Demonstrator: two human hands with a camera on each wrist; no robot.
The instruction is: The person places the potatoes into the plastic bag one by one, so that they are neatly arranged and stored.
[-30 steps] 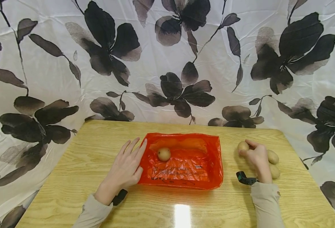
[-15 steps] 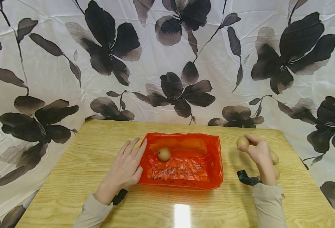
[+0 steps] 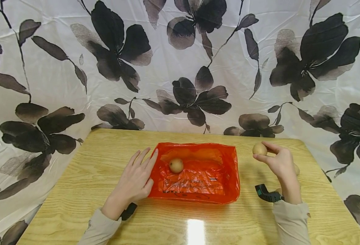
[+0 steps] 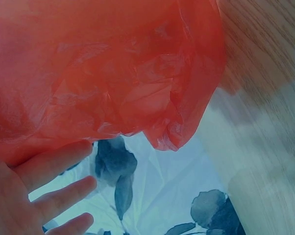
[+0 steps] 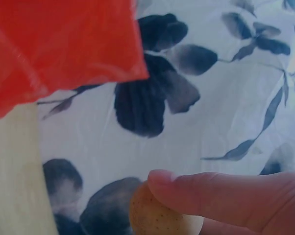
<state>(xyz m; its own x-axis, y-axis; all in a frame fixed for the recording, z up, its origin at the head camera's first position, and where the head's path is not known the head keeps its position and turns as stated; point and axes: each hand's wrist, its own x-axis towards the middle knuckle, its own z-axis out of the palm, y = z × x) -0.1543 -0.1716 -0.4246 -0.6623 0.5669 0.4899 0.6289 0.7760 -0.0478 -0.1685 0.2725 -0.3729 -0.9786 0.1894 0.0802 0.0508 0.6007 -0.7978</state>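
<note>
Head view: the right grip (image 3: 279, 166), a bare hand, pinches a potato (image 3: 259, 149) between thumb and finger, apparently off the bench (image 3: 155, 224) and well to the right of the red box (image 3: 230, 175). The left grip (image 3: 134, 180) holds nothing, its straight fingers against the box's left side. Another potato (image 3: 176, 165) lies inside. The held one should be firm, fairly light and hard to break, though its round, smooth skin might roll from a loose pinch; opposite sides at its widest suit best. The box's plastic looks thin, crinkly and soft, better steadied by flat fingers than tugged.
</note>
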